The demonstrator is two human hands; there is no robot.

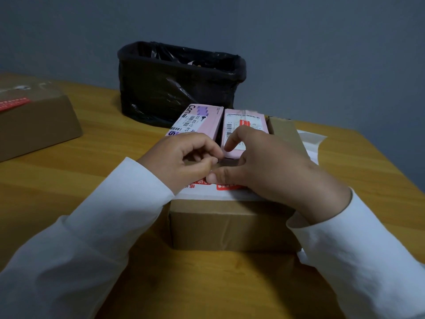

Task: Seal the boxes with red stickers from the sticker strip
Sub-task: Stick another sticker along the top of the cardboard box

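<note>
A brown cardboard box (230, 226) stands in the middle of the table. The white sticker strip (207, 195) with red stickers (226, 186) lies along its near top edge. Two pink boxes sit behind my hands, one on the left (202, 120) and one on the right (243, 120), the right one bearing a red sticker. My left hand (181, 160) is curled over the strip, thumb and forefinger pinched together; what they pinch is hidden. My right hand (271, 166) presses its thumb flat on the strip, and its forefinger touches the right pink box.
A bin lined with a black bag (179, 81) stands behind the boxes. At the far left is another brown box (34, 125) with a red sticker (13, 103) on top. White backing paper (310, 140) lies to the right. The wooden table's right edge (395, 171) is close.
</note>
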